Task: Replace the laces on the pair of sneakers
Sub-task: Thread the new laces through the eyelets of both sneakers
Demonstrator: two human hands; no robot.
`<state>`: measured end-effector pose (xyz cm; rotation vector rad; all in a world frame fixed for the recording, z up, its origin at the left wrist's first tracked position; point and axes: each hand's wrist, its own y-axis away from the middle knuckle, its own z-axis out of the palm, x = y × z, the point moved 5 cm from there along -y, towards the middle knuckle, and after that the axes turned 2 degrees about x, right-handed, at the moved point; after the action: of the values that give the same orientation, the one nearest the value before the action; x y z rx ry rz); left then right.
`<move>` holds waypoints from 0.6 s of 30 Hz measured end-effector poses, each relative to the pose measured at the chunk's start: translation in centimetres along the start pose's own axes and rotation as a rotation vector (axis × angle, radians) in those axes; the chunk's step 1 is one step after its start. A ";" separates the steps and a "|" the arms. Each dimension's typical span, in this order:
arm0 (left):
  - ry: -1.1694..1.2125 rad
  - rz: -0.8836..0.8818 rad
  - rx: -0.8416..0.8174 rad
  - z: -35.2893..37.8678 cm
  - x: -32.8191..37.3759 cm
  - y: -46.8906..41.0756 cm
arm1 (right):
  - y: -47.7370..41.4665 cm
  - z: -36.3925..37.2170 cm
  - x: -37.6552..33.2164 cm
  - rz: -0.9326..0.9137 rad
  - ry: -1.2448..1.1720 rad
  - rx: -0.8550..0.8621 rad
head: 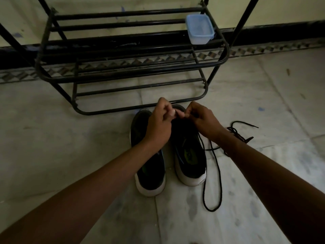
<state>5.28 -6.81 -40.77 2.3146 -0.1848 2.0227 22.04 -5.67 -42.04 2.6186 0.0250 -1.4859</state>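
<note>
The floor (pixel 70 138) bears two sneakers (pixel 190 166), loose laces (pixel 234 132) and a black rack (pixel 123 14).

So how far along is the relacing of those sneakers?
Early, it seems. Done: a tangled lace lies on the floor, probably an old one pulled out. In hand: the left hand and right hand pinch a black lace at the toe end of the right sneaker, most of it trailing on the floor. Left: threading that shoe upward, then the left sneaker, too dark to judge.
</note>
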 end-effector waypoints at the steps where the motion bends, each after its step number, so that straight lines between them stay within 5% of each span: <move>1: 0.082 -0.018 0.023 -0.1 0.3 0.2 | 0.1 0.1 0.1 -0.002 -0.022 0.000; 3: 0.085 -0.026 0.090 -0.7 0.9 0.5 | 0.2 0.1 0.5 0.005 -0.089 -0.009; 5: -0.213 0.062 0.075 -1.3 2.2 0.5 | 0.2 0.2 0.8 0.006 -0.130 -0.026; 8: -0.889 0.087 -0.223 -0.8 2.5 0.1 | 0.1 0.4 1.0 0.007 -0.131 -0.028; 10: -1.122 0.031 -0.367 -0.8 2.1 -0.2 | 0.0 0.4 1.0 0.006 -0.148 -0.023; 16: -0.455 0.156 -0.224 -2.2 4.0 -1.6 | 0.3 0.4 1.1 0.007 -0.159 0.013; 18: -0.135 0.065 -0.182 -2.8 3.3 -1.8 | 0.2 0.5 1.4 0.006 -0.173 0.019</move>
<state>3.18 -4.81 -37.07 2.3581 -0.4370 1.7922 22.35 -6.00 -43.41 2.4922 -0.0138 -1.7129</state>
